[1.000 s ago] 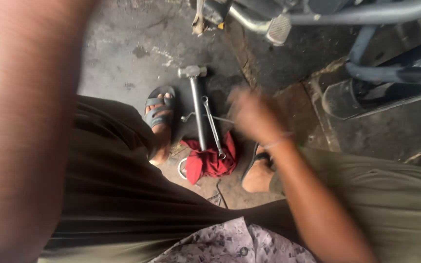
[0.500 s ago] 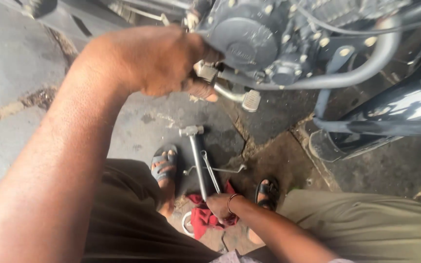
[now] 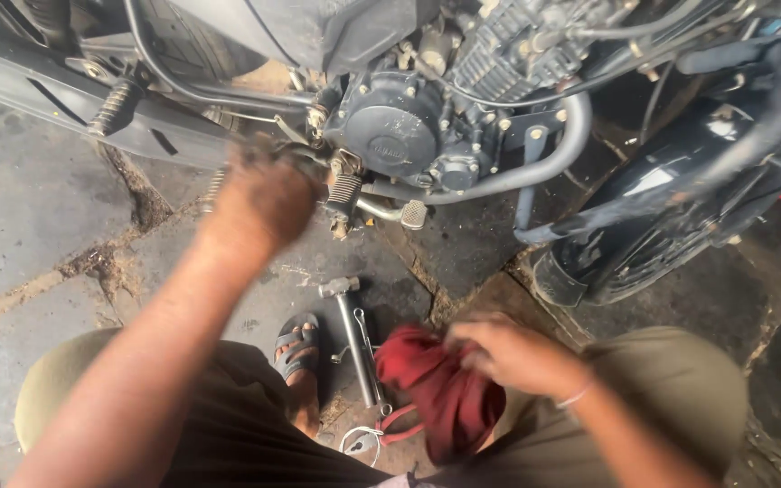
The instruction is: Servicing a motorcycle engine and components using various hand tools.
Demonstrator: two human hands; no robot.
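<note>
My left hand [image 3: 264,201] is raised against the lower left side of the motorcycle engine [image 3: 409,136], just beside the round crankcase cover [image 3: 392,140]. The hand is blurred; its fingers curl inward at the engine's edge, but I cannot tell whether they are clamped on any part.

My right hand [image 3: 508,354] sits below the engine, low between my knees. Its fingers are closed on a red rag [image 3: 436,389], which bunches up under the hand and hangs down toward the floor [image 3: 29,217].

Landmark: the engine. All positions below refer to it.

- Footpeg [image 3: 413,214]: directly under the crankcase cover, at the end of a short metal bar, just right of my left hand.
- Exhaust pipe [image 3: 535,163]: curves from the right of the engine down and back under it.
- Hammer [image 3: 354,339]: on the floor below the engine, steel head toward the engine, handle running toward me. It lies just left of the red rag.
- Wrench [image 3: 365,327]: alongside the hammer handle, touching or nearly touching it; I cannot tell which.
- Sandalled foot [image 3: 298,354]: on the floor left of the hammer.
- Black tank panel [image 3: 671,208]: on the floor right of the engine, well apart from both hands.
</note>
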